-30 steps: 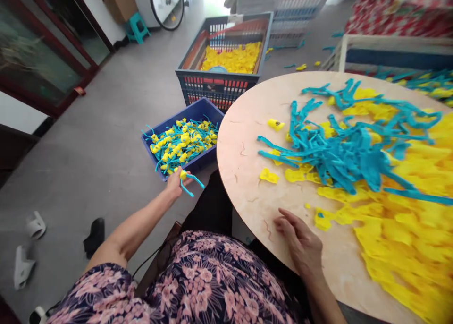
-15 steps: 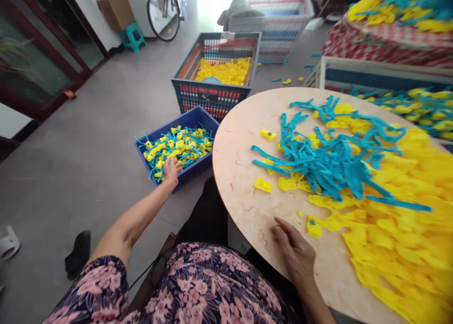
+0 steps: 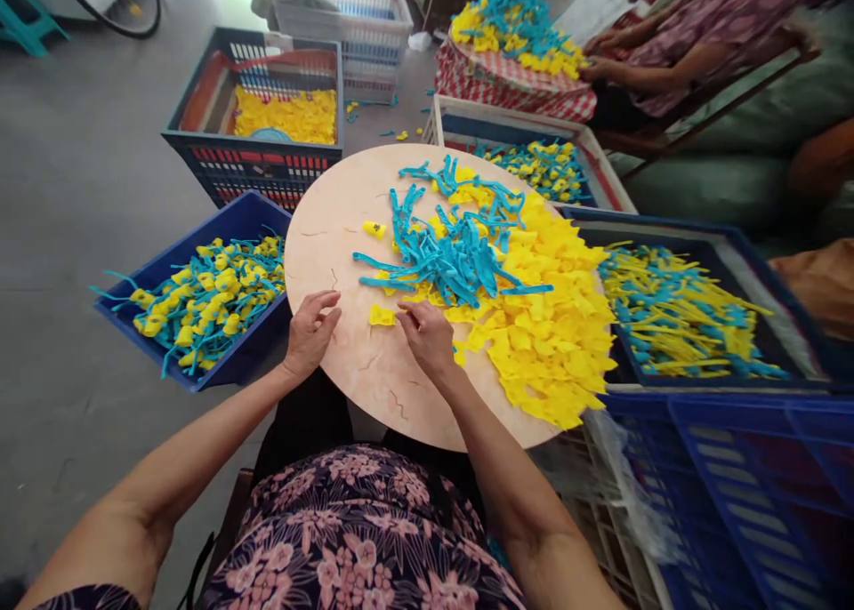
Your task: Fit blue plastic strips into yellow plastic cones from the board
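Observation:
My left hand [image 3: 310, 334] hovers at the left edge of the round wooden table [image 3: 320, 263], its thumb and fingers apart with nothing between them. Over the table, my right hand [image 3: 431, 341] has curved, parted fingers. Its tips are right beside a small flat yellow piece [image 3: 382, 316]; whether they touch it I cannot tell. Beyond the hands lies a tangled heap of blue strips [image 3: 460, 259]. A wide spread of soft yellow pieces [image 3: 553, 325] covers the table's right side. A single rolled yellow piece with a dark mark [image 3: 374, 229] lies farther back.
Left of the table, a blue bin [image 3: 220, 368] holds yellow-and-blue assembled pieces [image 3: 206, 294]. A dark crate [image 3: 267, 152] stands behind it. On the right are a bin of mixed strips [image 3: 680, 312] and blue crates [image 3: 727, 485]. Another person [image 3: 694, 50] sits at a cloth-covered table [image 3: 513, 90].
My left hand has come from the blue bin to the table edge, away from the assembled pieces. My right hand has moved forward to the small yellow piece. The view has turned right.

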The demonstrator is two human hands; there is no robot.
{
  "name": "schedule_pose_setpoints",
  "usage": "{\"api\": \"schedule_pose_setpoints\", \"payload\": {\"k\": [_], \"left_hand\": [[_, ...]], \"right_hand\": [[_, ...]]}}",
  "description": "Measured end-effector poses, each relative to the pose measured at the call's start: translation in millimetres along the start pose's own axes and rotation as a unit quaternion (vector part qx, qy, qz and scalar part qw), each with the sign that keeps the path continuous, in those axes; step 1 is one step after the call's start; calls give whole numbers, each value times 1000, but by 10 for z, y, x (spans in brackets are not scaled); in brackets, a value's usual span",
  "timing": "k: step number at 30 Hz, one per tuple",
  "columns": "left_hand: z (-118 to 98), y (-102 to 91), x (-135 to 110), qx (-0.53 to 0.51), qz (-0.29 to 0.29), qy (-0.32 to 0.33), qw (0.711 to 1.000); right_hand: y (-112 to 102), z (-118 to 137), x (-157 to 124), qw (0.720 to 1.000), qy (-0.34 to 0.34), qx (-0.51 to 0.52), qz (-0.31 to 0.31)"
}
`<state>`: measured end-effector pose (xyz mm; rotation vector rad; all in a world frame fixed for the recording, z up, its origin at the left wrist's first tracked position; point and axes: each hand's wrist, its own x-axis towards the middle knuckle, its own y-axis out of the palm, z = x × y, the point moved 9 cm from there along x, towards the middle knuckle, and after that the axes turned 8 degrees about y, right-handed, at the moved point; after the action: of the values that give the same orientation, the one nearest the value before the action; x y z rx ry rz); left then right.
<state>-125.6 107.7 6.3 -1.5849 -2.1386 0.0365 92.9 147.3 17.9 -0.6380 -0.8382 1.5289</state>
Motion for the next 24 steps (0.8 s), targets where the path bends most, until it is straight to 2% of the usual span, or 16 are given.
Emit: {"api": "schedule_pose_setpoints", "payload": {"k": [5,8,10,12,13,16,18,19,20,22,24], "left_hand": [[91,235,-106,-73,0,-64,995],[164,319,-198,-113,-6,-124,986],[170,368,-252,-148,-10,-163,975],[146,425,-305,-186,-12,-199,962],[128,462,-334,-204,-10,-216,955],[66,590,-424,-247,4,-265,932],[21,700,-475,-273,22,-294,916],[4,772,-505,-290,37,-315,903],[-10,863,-546,-310,60,-345,884],[-56,1084,-671,-362,133,-419,822],[-131,1242,-785,-404,197,-470,759]], "right_hand": [[254,109,-9,985,-1,-137,100],[320,78,-48,981,19,-159,107],[290,20,-43,990,30,-98,93],[242,-88,-35,994,49,29,90],[223,-165,-38,987,68,111,95],[219,-396,-106,923,149,327,134],[191,-459,-179,894,175,386,148],[147,-447,-211,896,166,385,146],[79,-407,-238,910,140,367,133],[-59,-244,-305,950,50,287,107],[-90,-47,-405,977,-48,175,114]]}}
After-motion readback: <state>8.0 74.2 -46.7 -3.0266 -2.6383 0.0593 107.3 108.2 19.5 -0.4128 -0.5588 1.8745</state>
